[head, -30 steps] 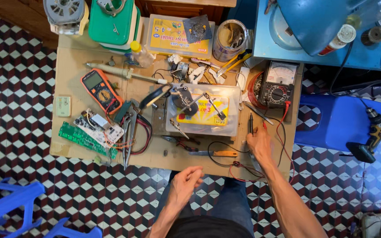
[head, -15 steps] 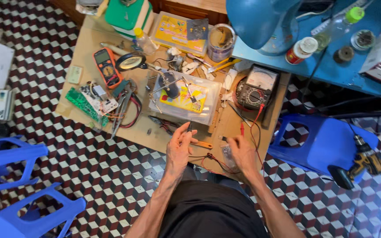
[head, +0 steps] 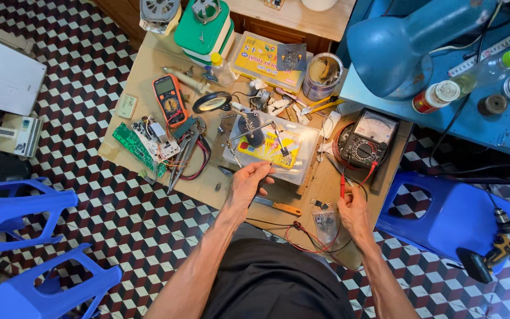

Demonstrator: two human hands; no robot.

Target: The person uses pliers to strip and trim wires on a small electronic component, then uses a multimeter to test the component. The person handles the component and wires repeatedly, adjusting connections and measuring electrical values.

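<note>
Over a cluttered wooden worktop (head: 149, 77), the left hand (head: 248, 184) pinches together at the clear plastic box (head: 295, 158); the right hand (head: 354, 214) closes on a red probe lead (head: 342, 188) beside it. Steady, small movements seem wisest here.

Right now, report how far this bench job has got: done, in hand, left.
Done: the tools are laid out. The analog meter sits on the low table, and the helping-hands stand stands on the clear box. In hand: the left hand reaches to the box's near edge, and the right hand grips the red probe. Left: the green circuit board and orange multimeter lie untouched.
</note>
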